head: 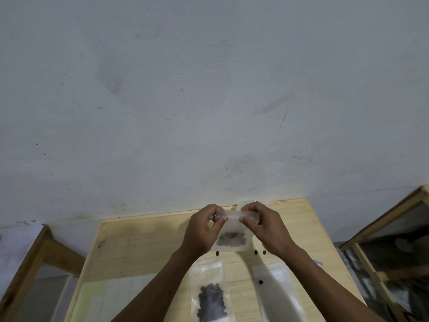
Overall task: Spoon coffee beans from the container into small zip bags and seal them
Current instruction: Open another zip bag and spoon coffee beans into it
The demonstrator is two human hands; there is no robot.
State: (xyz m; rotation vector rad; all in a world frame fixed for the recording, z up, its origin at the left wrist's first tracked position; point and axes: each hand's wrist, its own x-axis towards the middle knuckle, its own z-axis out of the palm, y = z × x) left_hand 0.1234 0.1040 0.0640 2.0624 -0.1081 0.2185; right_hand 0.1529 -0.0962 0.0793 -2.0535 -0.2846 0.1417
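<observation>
Both hands are raised above the wooden table [144, 247], holding one small zip bag [233, 238] between them by its top edge. The left hand [204, 231] pinches the strip at the bag's left end with thumb and forefinger, the other fingers curled in behind. The right hand [264, 226] pinches the same strip at its right end in the same way. The bag hangs down from the fingers, between the two palms and a little below them, with a dark clump of coffee beans [232, 238] sitting in its lower part. Whether the top strip is fully pressed closed cannot be told.

Below the left wrist, nearer the person, a second bag with beans [210, 296] lies flat on the table. Beneath the right forearm lies a clear empty bag [276, 291], with one loose bean [261, 282] on it. Three more stray beans [256, 252] lie on the wood just under the held bag, between the wrists.
</observation>
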